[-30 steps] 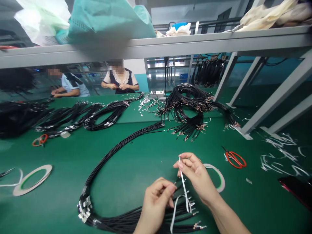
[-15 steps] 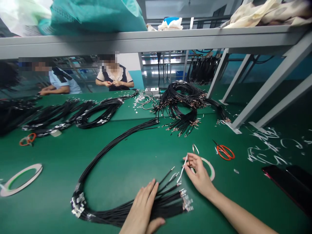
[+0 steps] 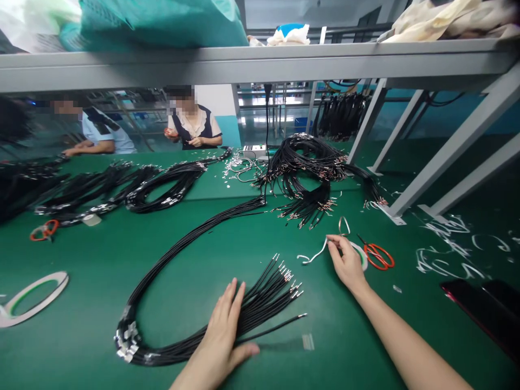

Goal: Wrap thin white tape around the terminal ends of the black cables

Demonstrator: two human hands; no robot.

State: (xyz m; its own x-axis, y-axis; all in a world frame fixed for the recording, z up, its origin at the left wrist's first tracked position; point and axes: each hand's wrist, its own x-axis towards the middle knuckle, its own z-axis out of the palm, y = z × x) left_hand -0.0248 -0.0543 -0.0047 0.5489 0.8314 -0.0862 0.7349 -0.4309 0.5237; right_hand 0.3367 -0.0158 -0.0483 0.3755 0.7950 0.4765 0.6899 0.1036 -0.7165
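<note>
A bundle of black cables (image 3: 174,238) curves over the green table, bound with silvery-white wraps (image 3: 127,341) at its left bend. My left hand (image 3: 221,330) lies on the cables near their free ends, fingers stretched and thumb apart. Past its fingers the metal-tipped ends (image 3: 286,276) fan out to the upper right. One or more ends beside the thumb are smeared by motion. Off to the right, the fingertips of my right hand (image 3: 347,265) pinch a thin white strip (image 3: 314,259), whose curled end hangs to the left. Partly behind that hand lies a white tape roll (image 3: 363,257).
Orange-handled scissors (image 3: 379,257) lie right of the tape roll; another pair (image 3: 44,231) is at far left, above a second tape roll (image 3: 36,303). Coiled cables (image 3: 304,157) sit at the back. Metal legs (image 3: 450,135) carry a shelf (image 3: 260,65). Two people sit across.
My right hand has moved up and right with the white strip, away from the cable ends. My left hand has shifted slightly left and up, and the cable ends have fanned upward.
</note>
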